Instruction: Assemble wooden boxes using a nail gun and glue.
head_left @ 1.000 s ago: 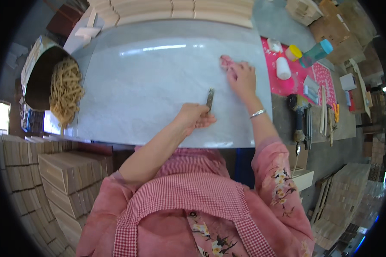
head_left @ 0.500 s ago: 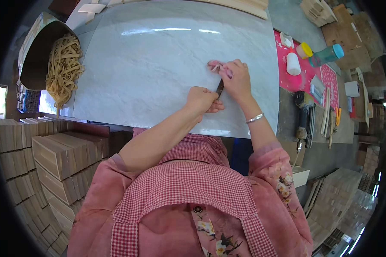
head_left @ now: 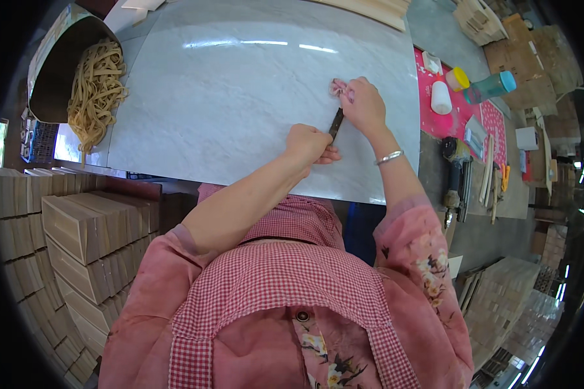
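My left hand (head_left: 310, 144) is closed around the near end of a narrow, dark, flat bar (head_left: 336, 125). It may be a blade or a scraper; its kind does not show clearly. The bar slants up and to the right, over the pale marbled table. At its far end my right hand (head_left: 365, 104) is closed on a crumpled pink-and-white cloth (head_left: 337, 87), which pokes out past the fingers. Whether the cloth touches the bar cannot be seen, as the fingers cover that spot. A silver bangle sits on my right wrist.
The marbled table (head_left: 227, 97) spreads before me. A tipped bin (head_left: 53, 71) at its left spills tan strips (head_left: 98, 97). On the right, a pink mat (head_left: 428, 113) bears a white bottle (head_left: 440, 98) and a teal bottle (head_left: 490, 89); a power tool (head_left: 456, 175) lies nearer. Wooden boxes (head_left: 78, 227) are stacked lower left.
My right hand and the cloth have moved up and slightly right, away from my left hand. More of the dark bar now shows between the hands. My left hand has barely shifted.
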`<state>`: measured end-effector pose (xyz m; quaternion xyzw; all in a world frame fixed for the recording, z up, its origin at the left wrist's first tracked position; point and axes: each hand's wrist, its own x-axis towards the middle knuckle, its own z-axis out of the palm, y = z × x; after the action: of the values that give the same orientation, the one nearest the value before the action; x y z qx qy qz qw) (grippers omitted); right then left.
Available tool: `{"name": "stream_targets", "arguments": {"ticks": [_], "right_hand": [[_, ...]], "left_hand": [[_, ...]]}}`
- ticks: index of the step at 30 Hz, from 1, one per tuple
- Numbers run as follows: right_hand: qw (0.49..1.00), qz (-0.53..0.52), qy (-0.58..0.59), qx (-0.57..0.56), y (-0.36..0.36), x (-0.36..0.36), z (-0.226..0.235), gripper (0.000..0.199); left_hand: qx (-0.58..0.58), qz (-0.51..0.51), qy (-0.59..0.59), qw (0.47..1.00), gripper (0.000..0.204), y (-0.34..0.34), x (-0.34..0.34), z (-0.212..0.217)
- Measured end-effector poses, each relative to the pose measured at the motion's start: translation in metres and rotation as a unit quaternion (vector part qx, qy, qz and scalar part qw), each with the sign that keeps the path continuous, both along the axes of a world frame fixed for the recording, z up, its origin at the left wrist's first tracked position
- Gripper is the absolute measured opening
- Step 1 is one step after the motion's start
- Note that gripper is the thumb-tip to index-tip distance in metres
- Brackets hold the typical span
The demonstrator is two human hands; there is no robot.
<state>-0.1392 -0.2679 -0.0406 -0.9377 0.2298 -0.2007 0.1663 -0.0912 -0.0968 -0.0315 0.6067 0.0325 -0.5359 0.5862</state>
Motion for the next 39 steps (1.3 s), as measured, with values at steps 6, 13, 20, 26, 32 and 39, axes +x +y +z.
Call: {"name": "stream_targets", "arguments": {"ticks": [6, 13, 20, 26, 32, 39], "right_hand": [[0.998, 0.010, 0.043, 0.050, 0.029, -0.023, 0.011, 0.008], [0.997, -0.003, 0.069, 0.029, 0.002, 0.002, 0.017, 0.012], [0.997, -0.027, 0.075, -0.003, 0.014, -0.001, 0.019, 0.014], [0.993, -0.042, 0.106, 0.004, 0.011, 0.013, 0.029, 0.014], [0.993, -0.004, 0.110, 0.048, 0.021, -0.004, 0.031, 0.016], [0.996, -0.042, 0.078, -0.033, 0.001, 0.005, 0.020, 0.021]], "left_hand": [[0.000, 0.020, 0.001, 1.000, 0.007, 0.004, 0.000, -0.001], [0.005, 0.002, 0.004, 1.000, 0.007, -0.002, -0.001, -0.004], [-0.002, 0.005, -0.005, 1.000, 0.007, 0.001, -0.002, 0.001], [0.004, -0.004, -0.002, 1.000, 0.008, -0.005, -0.003, -0.001], [-0.007, 0.011, -0.008, 1.000, 0.008, 0.001, -0.001, 0.004], [-0.010, 0.003, -0.012, 1.000, 0.008, 0.004, -0.005, 0.011]]}}
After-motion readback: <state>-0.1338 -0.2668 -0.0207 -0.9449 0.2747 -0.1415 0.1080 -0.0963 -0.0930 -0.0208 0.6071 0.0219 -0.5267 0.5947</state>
